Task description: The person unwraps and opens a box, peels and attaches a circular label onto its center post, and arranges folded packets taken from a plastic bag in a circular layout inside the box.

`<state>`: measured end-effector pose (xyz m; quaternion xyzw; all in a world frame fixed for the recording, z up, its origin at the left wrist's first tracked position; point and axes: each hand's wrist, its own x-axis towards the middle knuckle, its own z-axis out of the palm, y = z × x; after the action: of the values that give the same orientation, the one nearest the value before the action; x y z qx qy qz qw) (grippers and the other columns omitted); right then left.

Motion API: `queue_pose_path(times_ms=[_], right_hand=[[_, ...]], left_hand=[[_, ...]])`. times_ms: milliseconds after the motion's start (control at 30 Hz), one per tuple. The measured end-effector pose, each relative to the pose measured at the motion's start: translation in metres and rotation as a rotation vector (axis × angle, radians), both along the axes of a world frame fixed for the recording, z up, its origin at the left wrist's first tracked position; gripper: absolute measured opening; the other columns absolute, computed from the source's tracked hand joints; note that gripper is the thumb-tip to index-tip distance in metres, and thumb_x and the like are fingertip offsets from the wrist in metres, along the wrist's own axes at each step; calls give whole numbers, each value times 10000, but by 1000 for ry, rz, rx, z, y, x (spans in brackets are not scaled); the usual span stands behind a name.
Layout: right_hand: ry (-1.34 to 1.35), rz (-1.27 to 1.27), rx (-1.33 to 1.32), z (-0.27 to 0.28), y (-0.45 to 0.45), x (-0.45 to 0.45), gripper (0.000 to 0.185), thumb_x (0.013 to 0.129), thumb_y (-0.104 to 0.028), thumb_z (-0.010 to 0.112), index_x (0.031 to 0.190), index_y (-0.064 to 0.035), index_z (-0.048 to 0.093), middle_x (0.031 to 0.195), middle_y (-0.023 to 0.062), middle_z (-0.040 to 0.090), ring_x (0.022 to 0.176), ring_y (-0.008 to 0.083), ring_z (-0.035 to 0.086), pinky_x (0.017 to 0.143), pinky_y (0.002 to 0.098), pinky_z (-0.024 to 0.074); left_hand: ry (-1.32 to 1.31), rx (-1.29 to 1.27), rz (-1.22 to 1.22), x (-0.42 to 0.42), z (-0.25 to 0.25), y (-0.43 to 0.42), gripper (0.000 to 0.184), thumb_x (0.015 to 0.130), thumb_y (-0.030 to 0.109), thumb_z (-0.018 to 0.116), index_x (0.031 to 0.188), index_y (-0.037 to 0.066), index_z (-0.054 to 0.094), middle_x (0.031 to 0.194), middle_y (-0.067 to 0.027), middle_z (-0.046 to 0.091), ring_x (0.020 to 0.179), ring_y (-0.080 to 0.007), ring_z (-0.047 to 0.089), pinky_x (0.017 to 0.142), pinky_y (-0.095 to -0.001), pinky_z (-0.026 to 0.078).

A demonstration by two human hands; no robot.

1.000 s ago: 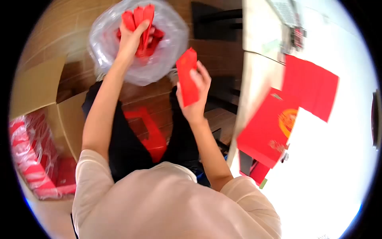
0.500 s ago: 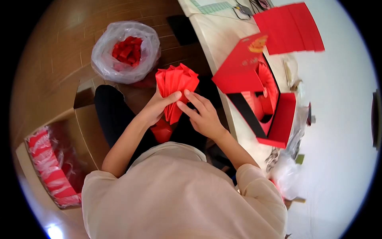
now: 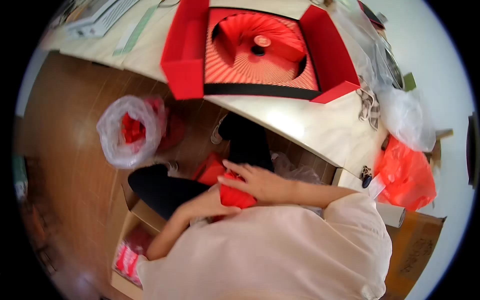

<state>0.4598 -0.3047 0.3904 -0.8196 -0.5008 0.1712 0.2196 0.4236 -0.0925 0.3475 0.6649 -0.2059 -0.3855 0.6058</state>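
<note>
A bundle of pleated red paper is held low against the shirt, between both hands. My left hand curls around its lower left side. My right hand lies over its top, fingers bent onto the paper; its edges are partly covered by both hands. Just beyond, between the legs, lies another red piece, too blurred to name. On the table stands an opened red box with a striped insert. In its round recess, fanned red paper curves around a small round disc.
A clear plastic bag with red pieces inside stands on the floor at left. An open cardboard box holds wrapped red packets. The pale table carries plastic bags and an orange-red bag at right.
The view has swung toward the table, bringing the red box's inside into sight. Both hands have drawn the pleated paper closer to the body, and it looks more compressed.
</note>
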Motion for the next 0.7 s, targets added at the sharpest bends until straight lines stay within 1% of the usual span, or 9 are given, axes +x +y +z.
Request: queue_pose_path(times_ms=[100,200,300,367,433,500,567,633,700], right_hand=[[82,-141,70,-12,-18,-12,763,737,-167,655,1410,-173,297,1309,255,337,1056,384,502,889,412,467],[207,-223,38,-11,-25,-11,767,728,-175,676,1403,-181,311,1246,234,371,1054,376,508,852,399,495],[223,-254,-35,3,-29,1,781,714,-242,713,1394,-231,331,1270,217,376,1073,348,527,803,404,525],[187,-323,51,24,-37,17,782,694,-260,729,1379,-218,355,1265,215,379,1058,354,534,811,402,521],[70,-455,198,50,-48,38,768,629,-271,779,1311,-170,441,1258,204,387,1007,372,554,825,402,509],[-117,-595,254,79,-59,60,738,604,-175,771,1267,-133,451,1199,228,410,1046,375,519,784,412,509],[-382,-739,283,110,-70,80,744,564,-122,786,1238,-126,473,1198,229,414,1006,377,531,756,409,505],[-558,-929,241,123,-71,101,728,550,-98,792,1205,-115,475,1139,206,437,908,362,555,682,390,512],[-632,-1095,121,126,-69,123,729,554,-104,798,1201,-97,463,1070,188,444,827,338,570,610,370,525]], left_hand=[[18,131,-103,10,12,-17,854,747,290,723,1400,9,250,1380,-190,352,1293,-276,343,1067,-348,287],[102,194,-144,17,8,-24,872,764,316,710,1408,0,214,1385,-197,338,1300,-280,331,1069,-352,286],[35,236,-83,27,25,-27,901,770,316,707,1414,-14,169,1383,-203,328,1306,-286,321,1073,-352,279],[53,241,-132,52,44,-31,946,764,319,718,1421,-22,130,1385,-210,316,1314,-292,306,1082,-354,262],[-212,299,-105,84,75,-37,1014,741,365,733,1426,-25,95,1436,-261,219,1340,-335,265,1087,-371,262],[-453,319,-81,126,123,-54,963,720,325,747,1411,-35,182,1407,-255,290,1306,-346,325,1068,-373,289],[-698,315,-1,162,154,-67,853,709,270,743,1383,-8,301,1339,-234,396,1253,-352,396,1039,-380,327],[-943,329,216,197,155,-75,765,723,202,738,1374,51,365,1287,-172,474,1209,-289,456,1024,-368,341],[-933,391,355,228,157,-80,754,739,211,729,1383,78,360,1276,-156,498,1188,-267,482,1003,-355,366]])
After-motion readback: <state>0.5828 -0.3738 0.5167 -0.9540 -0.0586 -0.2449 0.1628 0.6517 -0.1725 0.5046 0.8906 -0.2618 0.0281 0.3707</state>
